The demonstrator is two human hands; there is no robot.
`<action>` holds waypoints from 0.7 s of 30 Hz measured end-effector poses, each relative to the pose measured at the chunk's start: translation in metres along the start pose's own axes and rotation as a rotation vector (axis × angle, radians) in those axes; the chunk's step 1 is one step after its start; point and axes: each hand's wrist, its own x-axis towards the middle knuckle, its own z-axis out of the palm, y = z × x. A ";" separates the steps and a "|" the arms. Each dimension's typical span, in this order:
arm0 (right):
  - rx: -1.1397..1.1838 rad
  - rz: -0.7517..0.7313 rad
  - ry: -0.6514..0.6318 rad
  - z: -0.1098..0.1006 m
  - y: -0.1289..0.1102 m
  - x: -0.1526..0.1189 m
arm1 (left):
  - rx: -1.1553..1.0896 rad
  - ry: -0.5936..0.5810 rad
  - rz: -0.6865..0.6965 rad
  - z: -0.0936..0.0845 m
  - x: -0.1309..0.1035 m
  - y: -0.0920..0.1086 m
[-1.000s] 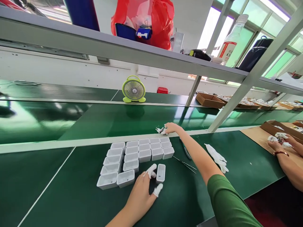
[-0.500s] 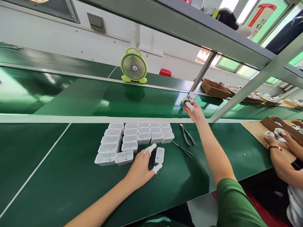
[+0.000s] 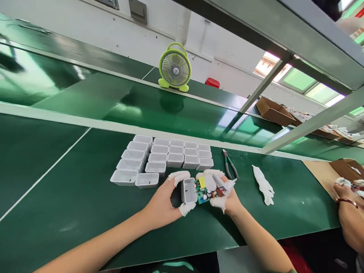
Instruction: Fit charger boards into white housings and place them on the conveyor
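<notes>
My left hand (image 3: 167,197), with white-covered fingertips, grips a small white plastic box (image 3: 189,190) by its sides, its open top facing up. Just right of it, my right hand (image 3: 224,193) holds a green circuit board (image 3: 203,191) with a yellow part and white pieces on it. The board's left end is right at the box's rim; whether they touch I cannot tell. Rows of similar white boxes (image 3: 157,157) stand behind my left hand on the green table (image 3: 71,212). Inside the held box a small dark slot shows.
Green-handled pliers (image 3: 230,165) lie behind my right hand. A white glove (image 3: 263,185) lies further right. At the back stands a green fan (image 3: 175,70). A person's hand (image 3: 347,197) works by a cardboard box (image 3: 345,168) at the far right.
My right hand has come back from over the rear ledge with the board, down beside the white box. My left hand has closed on the box. The white glove now shows on the table.
</notes>
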 end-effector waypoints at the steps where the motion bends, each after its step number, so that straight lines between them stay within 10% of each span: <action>1: -0.019 -0.014 -0.038 0.000 0.000 -0.004 | -0.037 -0.011 0.012 -0.002 -0.003 0.004; 21: -0.551 -0.132 -0.168 -0.004 -0.001 -0.027 | 0.051 -0.053 0.127 -0.013 -0.017 0.018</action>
